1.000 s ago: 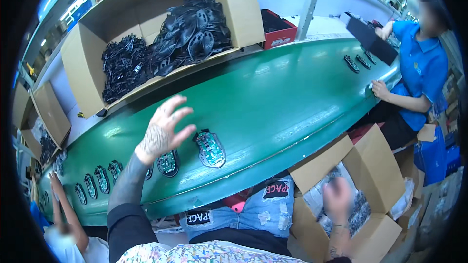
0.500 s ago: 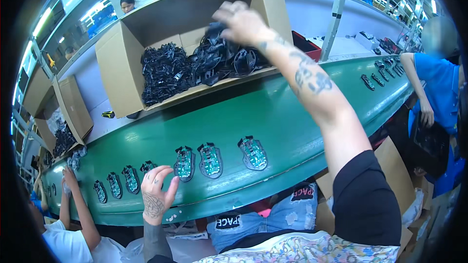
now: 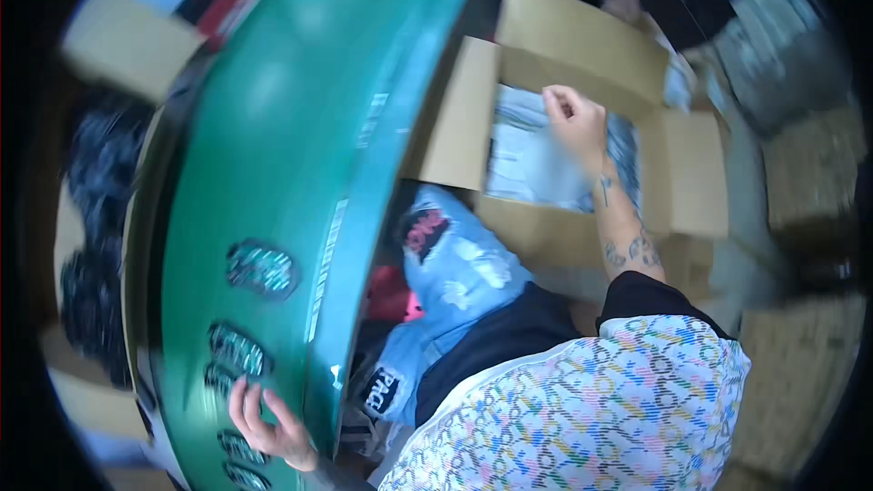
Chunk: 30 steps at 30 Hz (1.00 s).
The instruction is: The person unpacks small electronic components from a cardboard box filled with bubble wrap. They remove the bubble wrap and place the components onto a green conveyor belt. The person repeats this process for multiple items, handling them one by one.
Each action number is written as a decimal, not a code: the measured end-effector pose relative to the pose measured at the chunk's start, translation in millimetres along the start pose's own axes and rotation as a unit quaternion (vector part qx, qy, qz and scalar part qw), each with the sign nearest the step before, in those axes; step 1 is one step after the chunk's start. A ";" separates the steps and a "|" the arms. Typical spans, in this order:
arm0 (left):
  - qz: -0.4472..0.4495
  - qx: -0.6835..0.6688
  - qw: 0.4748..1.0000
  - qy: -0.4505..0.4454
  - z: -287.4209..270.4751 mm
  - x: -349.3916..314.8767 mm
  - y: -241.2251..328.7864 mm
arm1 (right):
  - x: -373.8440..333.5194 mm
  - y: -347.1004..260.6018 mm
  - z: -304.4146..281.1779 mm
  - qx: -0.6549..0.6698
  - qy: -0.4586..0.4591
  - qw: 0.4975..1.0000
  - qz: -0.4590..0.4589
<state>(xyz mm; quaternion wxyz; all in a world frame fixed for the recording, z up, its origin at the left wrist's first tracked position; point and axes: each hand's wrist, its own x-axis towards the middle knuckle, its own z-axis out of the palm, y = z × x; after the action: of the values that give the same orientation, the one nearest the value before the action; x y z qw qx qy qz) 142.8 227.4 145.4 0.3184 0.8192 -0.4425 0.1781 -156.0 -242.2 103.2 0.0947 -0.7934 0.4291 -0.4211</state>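
Observation:
My left hand (image 3: 269, 425) is over the green conveyor belt (image 3: 273, 145), fingers apart and holding nothing I can see. It is beside several mouse-shaped black shells with green circuit boards; one such circuit board assembly (image 3: 262, 270) lies farther up the belt, and another assembly (image 3: 239, 348) is just beyond my fingertips. Over an open cardboard box (image 3: 687, 173) on the right, my right hand (image 3: 579, 127) has its fingers curled closed. Whatever it may hold is hidden. Pale, plastic-looking packs (image 3: 518, 150) lie inside that box, partly blurred below the hand.
Left of the belt stands a cardboard box (image 3: 136, 309) with black plastic parts (image 3: 100, 191). A red bin (image 3: 225, 9) is beyond it. More cardboard (image 3: 800, 382) lies at the right, and my jeans-clad legs (image 3: 464, 264) are beside the belt's edge.
The view has swung to the right. My right hand has left the box of black parts and is now over the box with pale packs. My left hand stays by the circuit boards.

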 end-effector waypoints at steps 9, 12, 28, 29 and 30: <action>0.199 -0.037 0.968 -0.149 49.1 11.7 34.9 | -95.7 143.5 -7.2 -0.145 -0.435 0.889 -0.024; 0.182 0.002 0.967 -0.177 46.2 6.4 34.2 | -90.6 142.9 51.4 -0.123 -0.467 0.860 -0.167; 0.081 0.060 0.988 -0.117 34.5 1.8 52.3 | -84.5 130.7 123.0 -0.075 -0.602 0.783 -0.137; 0.088 0.055 0.988 -0.112 35.7 1.3 51.7 | -81.2 126.9 113.9 -0.063 -0.614 0.776 -0.126; 0.082 0.040 0.990 -0.108 36.4 2.7 52.8 | -78.2 121.5 104.0 -0.073 -0.622 0.773 -0.104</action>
<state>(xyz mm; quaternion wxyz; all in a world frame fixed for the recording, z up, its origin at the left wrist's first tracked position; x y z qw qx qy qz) 100.5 179.6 139.4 0.2203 0.8068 -0.5323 0.1312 -172.7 -279.3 -70.2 0.2381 -0.9265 0.2214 0.1894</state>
